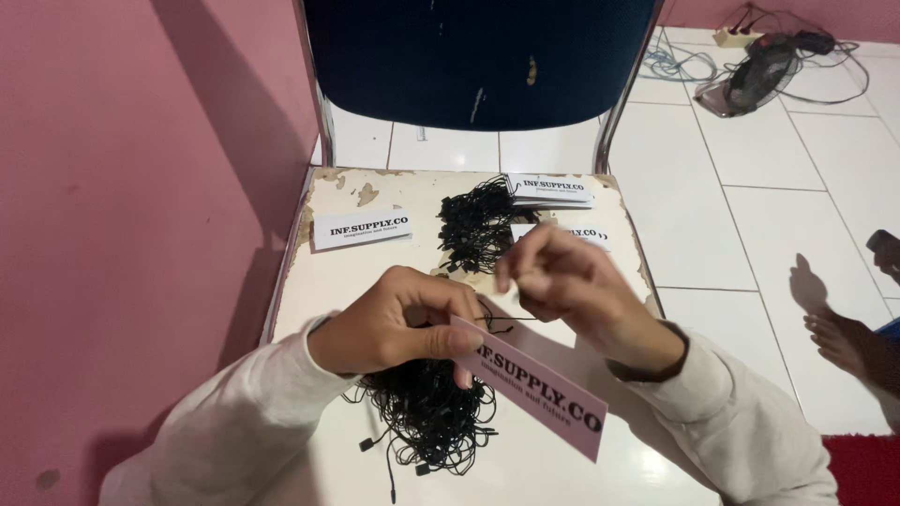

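Both hands [487, 305] pinch a stiff card tag [534, 386] (flat, rectangular) and thin black cord [497, 321].

Your left hand [394, 328] covers the upper end of the pink card [534, 389], so the hole in it cannot be seen. The thin black string [497, 320] between your hands is too fine to trace to its ends. Your right hand [572, 286] hides most of a white card [586, 234] behind it. The chair back [478, 56] is cut off by the top edge. At the right edge, another person's foot [844, 342] shows only in part; the dark object [881, 244] above it cannot be identified.
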